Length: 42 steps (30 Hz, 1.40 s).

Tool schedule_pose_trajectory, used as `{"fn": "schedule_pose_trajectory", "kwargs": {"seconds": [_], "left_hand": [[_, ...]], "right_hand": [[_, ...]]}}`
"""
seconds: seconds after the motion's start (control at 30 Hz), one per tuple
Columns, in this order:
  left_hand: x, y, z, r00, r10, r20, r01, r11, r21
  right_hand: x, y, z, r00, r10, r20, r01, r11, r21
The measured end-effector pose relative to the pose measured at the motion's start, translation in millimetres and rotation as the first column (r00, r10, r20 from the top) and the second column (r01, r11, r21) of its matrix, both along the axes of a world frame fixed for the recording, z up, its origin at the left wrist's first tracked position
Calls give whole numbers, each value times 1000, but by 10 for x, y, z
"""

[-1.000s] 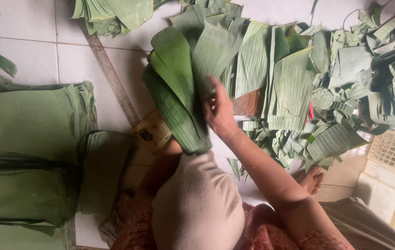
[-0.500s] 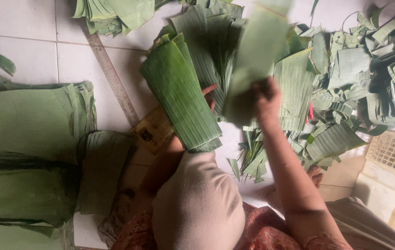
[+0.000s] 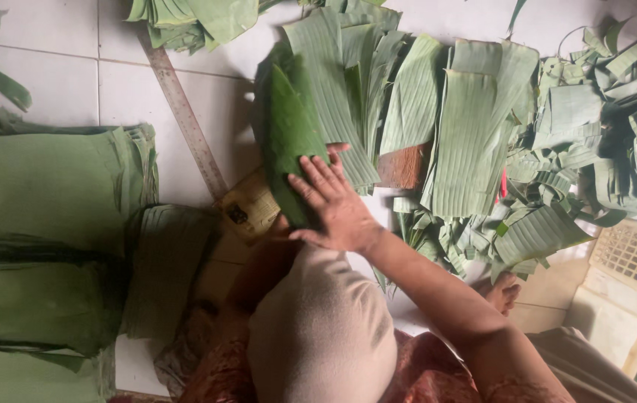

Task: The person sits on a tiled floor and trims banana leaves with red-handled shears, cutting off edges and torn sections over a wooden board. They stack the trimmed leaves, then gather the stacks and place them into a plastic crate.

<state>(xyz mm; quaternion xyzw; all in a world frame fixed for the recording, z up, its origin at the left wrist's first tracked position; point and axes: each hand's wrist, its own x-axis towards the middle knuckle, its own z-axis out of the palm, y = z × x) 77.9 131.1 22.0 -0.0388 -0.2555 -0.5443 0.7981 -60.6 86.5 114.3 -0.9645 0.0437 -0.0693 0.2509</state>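
One hand (image 3: 335, 205), one metal ruler (image 3: 186, 119), one plastic basket (image 3: 635, 257), leaf pieces (image 3: 475, 127) beyond counting

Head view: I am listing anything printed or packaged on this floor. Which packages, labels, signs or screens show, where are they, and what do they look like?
Flat printed cardboard piece: on the tiled floor just left of the right hand, under the dark green leaf stack; roughly rectangular, tan-yellow with dark markings.
Long ruler: lies diagonally on the tiles above the cardboard; narrow grey-brown strip, its markings too small to tell.
No signs or screens show.

banana leaves (image 3: 475, 127): ribbed, matt | floor (image 3: 50, 75): glossy tile | basket (image 3: 635, 257): plastic lattice
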Motion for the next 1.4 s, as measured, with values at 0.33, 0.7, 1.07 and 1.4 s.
{"fn": "schedule_pose_trajectory", "kwargs": {"seconds": [0.33,0.7,1.07,1.4], "left_hand": [[100,344,41,788,451,419,-603,433,669],[152,-376,-167,248,199,948,-959,188,212],[25,-436,18,30,-99,995,-983,180,48],[792,3445,-97,-98,-762,640,-958,-101,-267]], "right_hand": [[74,30,257,986,-165,-32,122,572,811],[24,-429,-850,699,-714,-43,551,498,670],[184,-1031,-751,715,-668,204,121,405,906],[-705,-2037,-540,659,-750,65,528,522,669]]}}
